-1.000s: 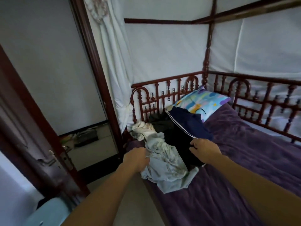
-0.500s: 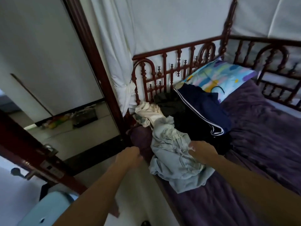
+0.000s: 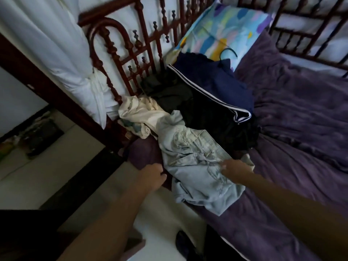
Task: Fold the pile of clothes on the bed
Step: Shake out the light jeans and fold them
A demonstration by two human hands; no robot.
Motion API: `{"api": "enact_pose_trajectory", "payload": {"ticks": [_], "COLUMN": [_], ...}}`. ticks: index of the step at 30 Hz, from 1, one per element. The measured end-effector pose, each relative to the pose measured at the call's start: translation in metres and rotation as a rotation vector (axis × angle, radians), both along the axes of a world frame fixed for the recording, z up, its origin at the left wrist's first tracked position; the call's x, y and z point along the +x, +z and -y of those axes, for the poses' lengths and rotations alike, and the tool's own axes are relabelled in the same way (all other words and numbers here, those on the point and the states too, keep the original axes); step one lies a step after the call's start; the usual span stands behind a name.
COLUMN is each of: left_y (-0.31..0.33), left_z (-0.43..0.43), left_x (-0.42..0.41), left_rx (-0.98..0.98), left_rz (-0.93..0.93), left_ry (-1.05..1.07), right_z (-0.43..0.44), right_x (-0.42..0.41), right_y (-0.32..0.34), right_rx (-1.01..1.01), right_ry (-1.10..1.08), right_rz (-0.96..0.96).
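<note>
The clothes pile (image 3: 207, 113) lies on the bed (image 3: 301, 129) by the headboard (image 3: 143, 44), with pale jeans (image 3: 197, 181) nearest. The right hand (image 3: 235, 170) rests on the jeans; I cannot tell whether its fingers grip. The left hand (image 3: 152, 178) is just beside them, its fingers loosely curled and empty.

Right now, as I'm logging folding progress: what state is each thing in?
Blue garment, crumpled, unfolded.
Cream garment, crumpled, unfolded.
Navy garment, heaped, unfolded.
Pillow, flat, partly under navy garment.
Right hand, on the blue garment, grip unclear.
Left hand, at the bed edge, grip unclear.
</note>
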State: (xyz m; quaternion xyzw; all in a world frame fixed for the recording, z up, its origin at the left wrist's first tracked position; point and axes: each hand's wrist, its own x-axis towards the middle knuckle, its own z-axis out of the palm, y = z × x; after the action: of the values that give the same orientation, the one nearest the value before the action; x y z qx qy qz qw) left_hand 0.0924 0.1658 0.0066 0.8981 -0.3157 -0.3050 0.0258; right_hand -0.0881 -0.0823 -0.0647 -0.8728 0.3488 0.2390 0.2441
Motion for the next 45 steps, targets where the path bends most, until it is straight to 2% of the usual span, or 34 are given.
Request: {"api": "enact_pose_trajectory", "payload": {"ticks": [9, 11, 14, 18, 21, 24, 26, 29, 31, 36, 37, 41, 45], "left_y": [-0.073, -0.095, -0.138, -0.192, -0.216, -0.222, -0.210, -0.174, -0.137, -0.018, 0.008, 0.096, 0.166], "left_z": [0.089, 0.119, 0.164, 0.213, 0.231, 0.237, 0.235, 0.221, 0.210, 0.182, 0.176, 0.144, 0.123], "left_x": [0.064, 0.076, 0.092, 0.110, 0.120, 0.122, 0.124, 0.132, 0.139, 0.159, 0.163, 0.175, 0.195], "left_rx": [0.021, -0.037, -0.110, -0.110, 0.040, 0.173, 0.186, 0.067, -0.061, -0.266, -0.335, -0.501, -0.587], "left_rz": [-0.068, -0.033, 0.086, 0.199, 0.184, 0.269, 0.253, 0.070, -0.030, -0.154, -0.172, -0.128, -0.098], "left_ry": [-0.118, -0.165, -0.346, -0.506, -0.499, -0.477, -0.437, -0.318, -0.259, -0.284, -0.275, -0.245, -0.151], "right_z": [0.058, 0.070, 0.082, 0.082, 0.075, 0.065, 0.061, 0.059, 0.058, 0.034, 0.026, 0.022, 0.048], "right_x": [0.038, 0.054, 0.072, 0.081, 0.072, 0.057, 0.052, 0.046, 0.043, 0.032, 0.030, 0.029, 0.034], "right_y": [-0.085, -0.108, -0.146, -0.183, -0.190, -0.179, -0.164, -0.143, -0.128, -0.082, -0.071, -0.005, 0.110], "right_rx": [0.035, 0.027, 0.028, -0.001, 0.022, 0.029, -0.015, -0.087, -0.075, -0.074, -0.051, 0.042, -0.025], "right_ry": [-0.188, -0.261, -0.391, -0.407, -0.464, -0.482, -0.494, -0.514, -0.545, -0.427, -0.470, -0.781, -0.833], "right_rz": [-0.109, -0.094, -0.075, -0.144, -0.035, 0.159, 0.248, 0.259, 0.217, -0.003, -0.002, 0.311, 0.591]}}
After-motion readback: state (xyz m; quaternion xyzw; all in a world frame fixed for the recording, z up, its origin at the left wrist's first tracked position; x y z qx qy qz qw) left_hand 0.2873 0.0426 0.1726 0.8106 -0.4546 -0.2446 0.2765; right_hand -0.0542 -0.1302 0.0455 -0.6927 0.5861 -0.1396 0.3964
